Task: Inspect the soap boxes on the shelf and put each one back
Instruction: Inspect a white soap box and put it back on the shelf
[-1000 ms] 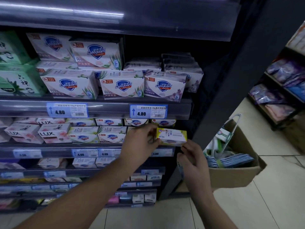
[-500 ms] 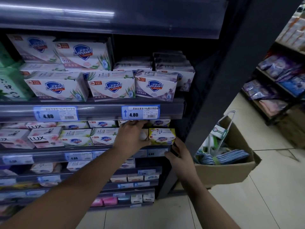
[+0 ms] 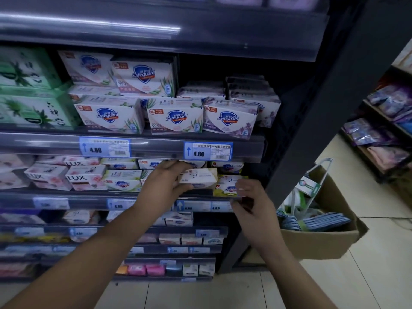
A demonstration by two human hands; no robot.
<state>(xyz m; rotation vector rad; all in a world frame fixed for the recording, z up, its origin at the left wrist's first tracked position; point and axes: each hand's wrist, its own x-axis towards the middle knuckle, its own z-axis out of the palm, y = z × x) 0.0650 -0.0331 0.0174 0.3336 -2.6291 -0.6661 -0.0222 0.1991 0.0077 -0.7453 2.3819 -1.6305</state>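
Head view: 1 camera, looking down at the shelf (image 3: pixel 89 198).
Left hand (image 3: pixel 163 186): holds a white soap box (image 3: pixel 198 178) at the shelf front.
Right hand (image 3: pixel 253 206): fingers curled by the yellow soap box (image 3: pixel 228 186); too blurry to tell if it grips.
Risk: the white box could bump the boxes beside it and knock 1 off.

two hands (image 3: pixel 162 186) (image 3: pixel 252 210), one held soap box (image 3: pixel 198 178) — one cardboard box (image 3: pixel 321 239)

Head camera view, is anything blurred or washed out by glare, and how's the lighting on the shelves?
Head view: a glare streak runs along the top shelf rail; the lower shelves sit in dim shadow; the right hand blurs at the fingertips; the 4.80 price tag reads clearly; the wide-angle lens bends straight lines.
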